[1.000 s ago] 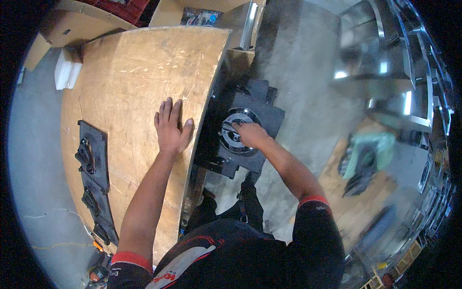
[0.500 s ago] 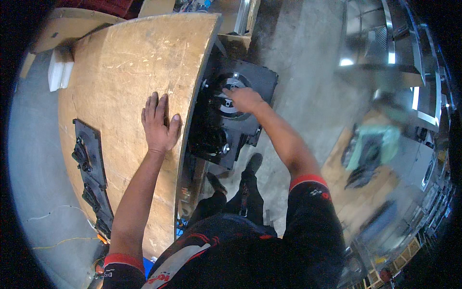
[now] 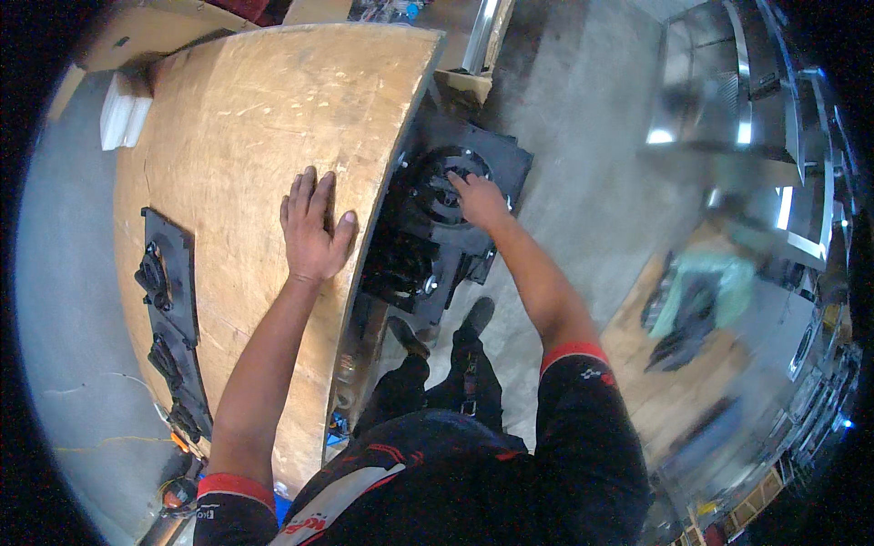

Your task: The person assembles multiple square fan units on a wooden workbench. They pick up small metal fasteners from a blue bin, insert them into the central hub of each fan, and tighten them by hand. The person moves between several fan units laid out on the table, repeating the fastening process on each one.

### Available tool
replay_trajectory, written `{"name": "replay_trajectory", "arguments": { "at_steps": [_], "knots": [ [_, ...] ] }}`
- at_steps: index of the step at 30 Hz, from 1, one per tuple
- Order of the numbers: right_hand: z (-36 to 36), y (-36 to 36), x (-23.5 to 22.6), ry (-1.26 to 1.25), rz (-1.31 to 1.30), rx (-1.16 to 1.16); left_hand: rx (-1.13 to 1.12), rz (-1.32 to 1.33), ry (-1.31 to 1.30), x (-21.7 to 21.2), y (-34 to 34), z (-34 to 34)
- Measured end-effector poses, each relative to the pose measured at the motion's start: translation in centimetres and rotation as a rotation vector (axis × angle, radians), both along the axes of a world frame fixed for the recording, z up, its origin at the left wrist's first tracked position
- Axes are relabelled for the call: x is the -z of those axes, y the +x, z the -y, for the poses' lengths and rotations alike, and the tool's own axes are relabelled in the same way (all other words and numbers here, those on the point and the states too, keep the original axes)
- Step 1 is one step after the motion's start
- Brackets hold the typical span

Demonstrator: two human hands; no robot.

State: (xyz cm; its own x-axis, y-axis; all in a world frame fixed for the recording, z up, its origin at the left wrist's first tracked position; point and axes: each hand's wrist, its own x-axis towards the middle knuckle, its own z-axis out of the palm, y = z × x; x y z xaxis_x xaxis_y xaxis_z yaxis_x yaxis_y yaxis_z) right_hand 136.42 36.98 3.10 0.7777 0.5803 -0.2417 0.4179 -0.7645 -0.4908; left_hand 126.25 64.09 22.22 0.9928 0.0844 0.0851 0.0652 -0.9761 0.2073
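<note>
My left hand (image 3: 312,232) lies flat and open on a worn wooden tabletop (image 3: 264,109), close to its right edge. To the right of that edge and below it sits a black panel (image 3: 505,164) carrying a round fan (image 3: 439,205) in a ring-shaped opening. My right hand (image 3: 482,202) reaches over this fan with its index finger stretched toward the middle; the other fingers are partly hidden, and nothing shows in its grip. A second dark round opening (image 3: 401,268) is nearer to me on the same unit. Small pale fittings stand out against the black parts.
A long black panel with fans (image 3: 173,273) lies along the table's left side. White foam blocks (image 3: 125,114) stand beyond it. Cables cross the floor at left. On the right are a green-wrapped item (image 3: 706,282) on a wooden board and shiny metal units (image 3: 701,91).
My right hand has shifted slightly right and down over the fan. Bright patches on the fan's ring now look dark. The left hand stays flat on the table while the whole view has shifted slightly.
</note>
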Motion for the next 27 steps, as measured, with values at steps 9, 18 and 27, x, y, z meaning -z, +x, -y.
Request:
{"name": "replay_trajectory", "arguments": {
  "at_steps": [9, 18, 27],
  "knots": [
    [-1.9, -9.9, -2.4, 0.174, 0.344, 0.213, -0.023, 0.003, -0.019, -0.1, -0.1, -0.1],
    [-0.3, -25.7, 0.3, 0.006, -0.72, -0.09, -0.007, -0.149, -0.098, 0.8, -1.1, -0.4],
    [4.0, -23.4, -8.3, -0.035, -0.314, 0.181, 0.031, -0.052, -0.292, -2.3, -2.9, -0.9]
  ]
}}
